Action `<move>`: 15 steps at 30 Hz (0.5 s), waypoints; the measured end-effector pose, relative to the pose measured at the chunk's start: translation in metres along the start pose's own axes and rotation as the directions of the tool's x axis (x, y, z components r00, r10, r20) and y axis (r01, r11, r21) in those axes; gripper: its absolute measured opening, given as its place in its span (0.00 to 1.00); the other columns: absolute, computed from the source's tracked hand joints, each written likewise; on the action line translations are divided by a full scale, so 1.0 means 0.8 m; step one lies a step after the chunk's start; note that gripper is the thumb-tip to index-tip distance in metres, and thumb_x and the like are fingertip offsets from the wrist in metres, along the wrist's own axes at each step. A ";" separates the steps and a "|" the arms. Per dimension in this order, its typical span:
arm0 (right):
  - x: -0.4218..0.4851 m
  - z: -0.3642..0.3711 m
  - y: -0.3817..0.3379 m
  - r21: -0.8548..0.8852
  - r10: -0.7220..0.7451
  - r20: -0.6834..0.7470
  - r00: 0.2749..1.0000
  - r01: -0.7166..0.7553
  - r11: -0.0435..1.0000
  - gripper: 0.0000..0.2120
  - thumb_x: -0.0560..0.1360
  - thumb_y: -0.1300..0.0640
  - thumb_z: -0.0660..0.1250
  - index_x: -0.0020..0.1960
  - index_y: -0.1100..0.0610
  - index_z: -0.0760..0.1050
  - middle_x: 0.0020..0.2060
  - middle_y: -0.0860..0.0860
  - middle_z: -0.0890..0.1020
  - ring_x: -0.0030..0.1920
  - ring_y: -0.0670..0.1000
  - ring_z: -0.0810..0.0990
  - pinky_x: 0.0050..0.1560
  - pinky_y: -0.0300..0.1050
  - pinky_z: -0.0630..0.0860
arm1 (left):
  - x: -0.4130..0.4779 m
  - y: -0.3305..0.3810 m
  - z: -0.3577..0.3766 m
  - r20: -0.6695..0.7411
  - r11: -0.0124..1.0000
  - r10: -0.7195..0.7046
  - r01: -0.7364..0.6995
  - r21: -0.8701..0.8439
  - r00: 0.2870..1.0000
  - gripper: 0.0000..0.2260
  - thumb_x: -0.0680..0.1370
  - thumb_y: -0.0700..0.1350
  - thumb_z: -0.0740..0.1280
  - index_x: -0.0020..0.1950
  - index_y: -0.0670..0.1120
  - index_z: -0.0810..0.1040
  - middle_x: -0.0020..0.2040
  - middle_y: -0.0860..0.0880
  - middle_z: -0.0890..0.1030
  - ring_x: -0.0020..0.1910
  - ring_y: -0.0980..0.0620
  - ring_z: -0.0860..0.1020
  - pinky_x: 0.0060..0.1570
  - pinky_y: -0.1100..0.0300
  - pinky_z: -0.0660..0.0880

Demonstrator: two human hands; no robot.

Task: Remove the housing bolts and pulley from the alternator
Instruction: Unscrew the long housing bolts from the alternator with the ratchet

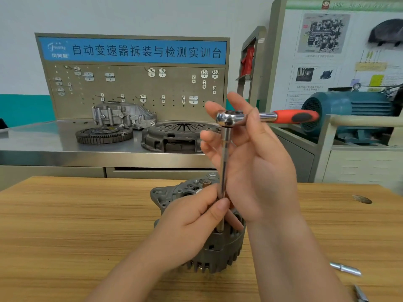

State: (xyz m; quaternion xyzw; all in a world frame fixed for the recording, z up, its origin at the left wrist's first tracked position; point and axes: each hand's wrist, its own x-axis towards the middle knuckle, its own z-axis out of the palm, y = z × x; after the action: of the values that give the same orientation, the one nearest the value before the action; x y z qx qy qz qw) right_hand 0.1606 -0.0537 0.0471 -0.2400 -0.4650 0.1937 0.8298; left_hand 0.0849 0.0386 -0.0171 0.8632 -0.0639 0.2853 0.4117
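We find the alternator upright on the table at 6 o'clock. The left hand pinches the extension bar low down, and the right hand loosely cups the ratchet head, with the handle at 3 o'clock. We advise keeping the bar plumb and pressed onto the hidden housing bolt while swinging.

One head-worn wide-angle camera looks forward and down, close above the pale wooden tabletop, facing a grey pegboard.
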 end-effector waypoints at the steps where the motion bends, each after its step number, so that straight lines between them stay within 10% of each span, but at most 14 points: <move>1: 0.000 0.000 0.000 0.016 0.008 -0.008 1.000 -0.008 1.000 0.17 0.75 0.50 0.60 0.61 0.54 0.74 0.49 0.52 0.85 0.39 0.50 0.83 0.49 0.46 0.79 | 0.000 0.000 0.000 0.003 1.000 0.001 -0.001 0.000 1.000 0.13 0.77 0.61 0.54 0.48 0.59 0.75 0.41 0.65 0.82 0.41 0.57 0.78 0.44 0.51 0.75; 9: -0.002 0.003 -0.003 -0.299 -0.144 -0.018 0.989 0.132 0.945 0.12 0.73 0.59 0.65 0.51 0.47 0.83 0.49 0.47 0.82 0.45 0.48 0.81 0.48 0.44 0.77 | 0.004 0.001 0.003 -0.023 0.999 -0.032 0.033 0.040 0.999 0.11 0.74 0.62 0.54 0.45 0.66 0.76 0.41 0.61 0.84 0.42 0.49 0.81 0.47 0.44 0.77; 15: -0.001 0.003 -0.001 -0.054 -0.042 -0.042 0.998 0.040 0.998 0.13 0.77 0.52 0.60 0.59 0.53 0.76 0.47 0.51 0.85 0.37 0.49 0.82 0.48 0.45 0.79 | 0.001 0.000 0.001 -0.016 1.000 -0.025 0.025 -0.004 1.000 0.13 0.75 0.62 0.54 0.47 0.60 0.76 0.39 0.64 0.81 0.38 0.55 0.78 0.42 0.50 0.75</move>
State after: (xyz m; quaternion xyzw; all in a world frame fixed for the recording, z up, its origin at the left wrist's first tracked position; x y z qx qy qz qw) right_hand 0.1583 -0.0545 0.0482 -0.2566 -0.4568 0.1589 0.8368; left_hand 0.0858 0.0378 -0.0171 0.8607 -0.0502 0.2870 0.4175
